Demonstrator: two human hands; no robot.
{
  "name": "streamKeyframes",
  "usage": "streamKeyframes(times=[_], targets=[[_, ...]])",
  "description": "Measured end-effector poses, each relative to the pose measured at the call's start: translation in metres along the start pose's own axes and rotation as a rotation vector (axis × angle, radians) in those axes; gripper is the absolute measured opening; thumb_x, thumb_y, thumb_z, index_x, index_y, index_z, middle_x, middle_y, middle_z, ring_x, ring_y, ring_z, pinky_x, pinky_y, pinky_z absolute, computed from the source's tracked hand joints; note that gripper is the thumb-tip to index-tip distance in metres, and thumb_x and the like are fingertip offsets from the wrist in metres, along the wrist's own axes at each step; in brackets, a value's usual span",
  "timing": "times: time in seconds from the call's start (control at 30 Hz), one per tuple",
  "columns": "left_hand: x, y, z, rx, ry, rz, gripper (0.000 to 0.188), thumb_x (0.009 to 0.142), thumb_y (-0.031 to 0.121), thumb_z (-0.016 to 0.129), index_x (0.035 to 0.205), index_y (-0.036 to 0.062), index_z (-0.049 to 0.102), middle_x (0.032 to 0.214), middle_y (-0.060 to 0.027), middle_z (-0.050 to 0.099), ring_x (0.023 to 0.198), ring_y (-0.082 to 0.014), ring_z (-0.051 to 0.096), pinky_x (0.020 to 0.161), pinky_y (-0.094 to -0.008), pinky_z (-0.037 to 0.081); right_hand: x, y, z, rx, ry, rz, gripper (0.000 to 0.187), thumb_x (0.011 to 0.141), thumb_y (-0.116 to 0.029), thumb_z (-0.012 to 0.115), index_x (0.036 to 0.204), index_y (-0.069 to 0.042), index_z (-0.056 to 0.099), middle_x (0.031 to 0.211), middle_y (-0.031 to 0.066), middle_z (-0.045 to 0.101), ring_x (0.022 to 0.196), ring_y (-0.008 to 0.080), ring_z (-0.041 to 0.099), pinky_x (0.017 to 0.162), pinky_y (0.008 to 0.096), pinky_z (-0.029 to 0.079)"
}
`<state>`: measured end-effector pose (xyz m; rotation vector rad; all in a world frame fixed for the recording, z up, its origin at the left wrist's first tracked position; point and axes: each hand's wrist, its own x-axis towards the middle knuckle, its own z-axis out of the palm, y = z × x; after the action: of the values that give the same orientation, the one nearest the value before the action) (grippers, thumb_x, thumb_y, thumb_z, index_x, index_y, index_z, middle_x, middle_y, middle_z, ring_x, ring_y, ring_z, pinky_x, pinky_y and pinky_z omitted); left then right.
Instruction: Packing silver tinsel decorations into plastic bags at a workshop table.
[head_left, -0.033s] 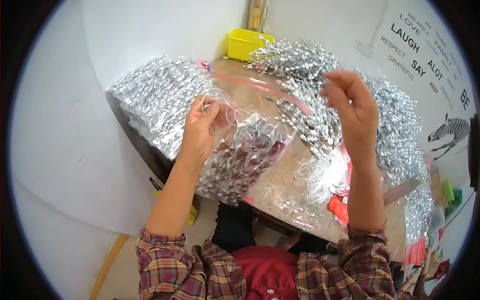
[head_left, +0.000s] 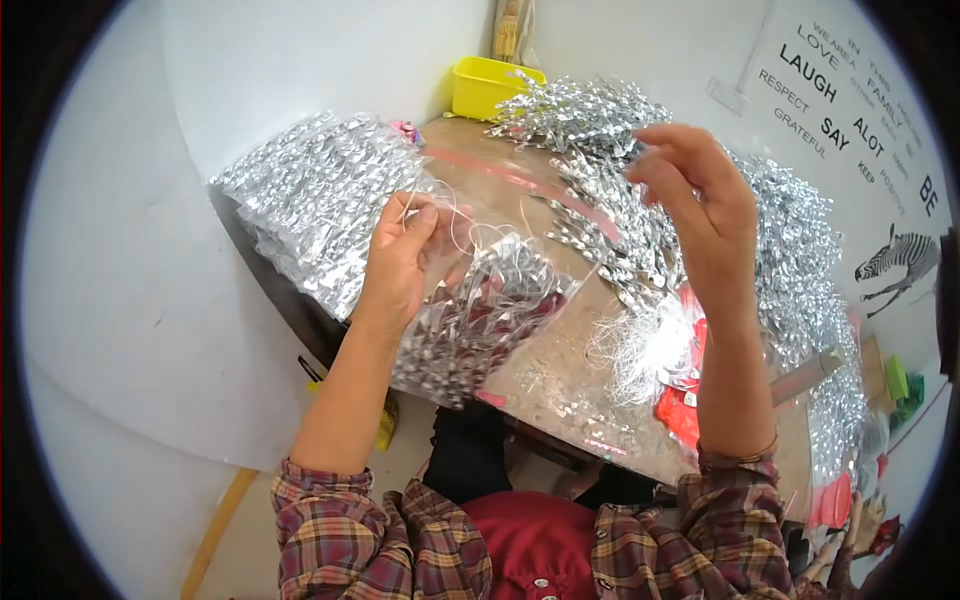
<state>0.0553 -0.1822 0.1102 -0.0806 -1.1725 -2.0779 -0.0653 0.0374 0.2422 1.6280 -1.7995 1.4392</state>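
Observation:
Between the thumb and fingers of my left hand (head_left: 402,250) is a white string (head_left: 462,235), looped toward a clear plastic bag (head_left: 485,325). Silver leaf-like strands show inside the bag, along with something dark red. The bag's thin upper film lies right by my left fingers; whether they grip it too, I cannot tell. My right hand (head_left: 700,195) is raised to the right of the bag, with bent fingers and a gap between thumb and forefinger. Nothing shows in it.
Silver strands in clear wrapping (head_left: 300,205) are stacked at left. Loose silver strands (head_left: 790,240) are heaped at right and back, near a yellow bin (head_left: 485,88). Tangled white string (head_left: 645,350) and a red packet (head_left: 678,415) lie on the brown table (head_left: 560,375).
My right hand has shifted slightly left and up, and its thumb and forefinger have parted. The bag's filled part has swung slightly left. My left hand stays nearly in place.

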Motion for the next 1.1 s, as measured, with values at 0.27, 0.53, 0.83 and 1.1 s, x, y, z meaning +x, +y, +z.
streamKeyframes(times=[0.27,0.53,0.83,1.1], targets=[[-0.005,0.003,0.007,0.033,-0.015,-0.031,0.005,0.096,0.014,0.051,0.100,0.0116,0.048,0.099,-0.0139,0.067,0.082,-0.0181,0.066,0.047,-0.0294,0.048,-0.023,0.019,-0.001,-0.090,-0.317,0.181,0.033,0.084,-0.011,0.064,0.116,-0.008,0.061,0.102,0.0007,0.066,0.074,0.0060,0.053,0.064,0.0210,0.042],[-0.004,0.015,0.004,0.011,-0.065,-0.034,0.005,0.097,0.011,0.049,0.099,0.0072,0.049,0.097,-0.0131,0.065,0.085,-0.0184,0.065,0.065,-0.0294,0.053,-0.038,0.044,-0.005,-0.008,-0.637,0.429,0.014,0.083,-0.012,0.067,0.093,-0.002,0.066,0.083,0.0026,0.064,0.059,0.0074,0.052,0.054,0.0229,0.042],[0.003,0.035,0.039,0.264,-0.123,0.034,0.009,0.094,0.011,0.054,0.102,0.0061,0.053,0.100,-0.0136,0.067,0.091,-0.0190,0.065,0.086,-0.0325,0.052,-0.042,0.041,-0.024,-0.047,-0.458,0.332,0.006,0.089,0.002,0.049,0.090,0.000,0.055,0.081,0.0065,0.059,0.070,0.0128,0.061,0.065,0.0260,0.049],[0.012,0.052,0.044,0.482,-0.057,-0.006,0.011,0.092,0.014,0.056,0.093,0.0040,0.060,0.094,-0.0098,0.069,0.083,-0.0146,0.065,0.080,-0.0287,0.052,-0.039,0.024,-0.048,-0.006,-0.316,0.112,0.009,0.093,0.002,0.044,0.094,0.001,0.054,0.088,0.0053,0.058,0.082,0.0126,0.056,0.077,0.0264,0.046]])
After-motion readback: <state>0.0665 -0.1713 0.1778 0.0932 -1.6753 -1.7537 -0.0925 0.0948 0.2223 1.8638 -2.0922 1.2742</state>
